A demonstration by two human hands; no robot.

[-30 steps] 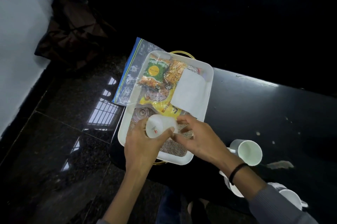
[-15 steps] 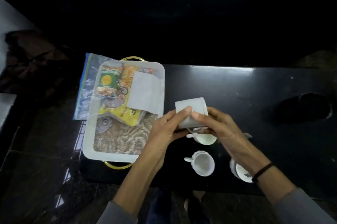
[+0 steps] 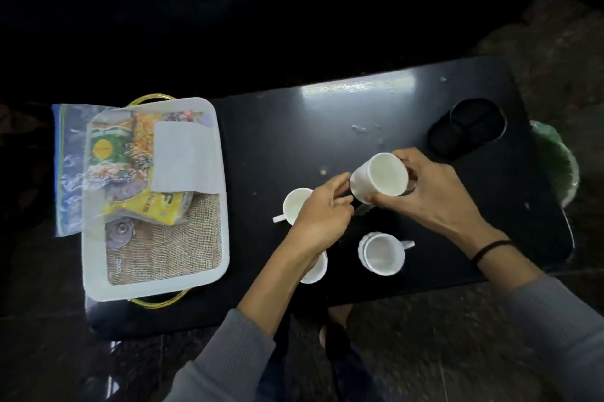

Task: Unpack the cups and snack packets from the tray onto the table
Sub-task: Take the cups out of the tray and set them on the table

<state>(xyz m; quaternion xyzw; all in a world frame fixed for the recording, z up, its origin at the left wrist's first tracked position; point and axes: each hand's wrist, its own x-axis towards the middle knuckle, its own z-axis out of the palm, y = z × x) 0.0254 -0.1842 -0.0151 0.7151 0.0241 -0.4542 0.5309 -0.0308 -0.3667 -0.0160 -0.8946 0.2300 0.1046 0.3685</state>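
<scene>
My right hand (image 3: 438, 195) grips a white cup (image 3: 380, 177), tilted with its mouth towards me, above the black table (image 3: 327, 127). The loosely curled fingers of my left hand (image 3: 322, 215) lie by the cup's base and hold nothing. Three more white cups stand on the table: one (image 3: 294, 203) behind my left hand, one (image 3: 382, 252) with its handle to the right, and one (image 3: 316, 268) partly hidden under my left wrist. At the table's left end, the white tray (image 3: 157, 290) holds snack packets (image 3: 130, 166) inside a clear zip bag, with a white paper (image 3: 183, 159) over them.
A burlap mat (image 3: 170, 244) lines the tray, and a small clear lid (image 3: 119, 231) lies on it. A round black recess (image 3: 467, 130) is sunk into the table's far right corner. A green and white object (image 3: 555, 166) sits past the right edge. Crumbs dot the tabletop.
The cup went from the tray rightwards to above the table and turned mouth-up. My left hand let go of it; my right hand now holds it alone. The view swung right.
</scene>
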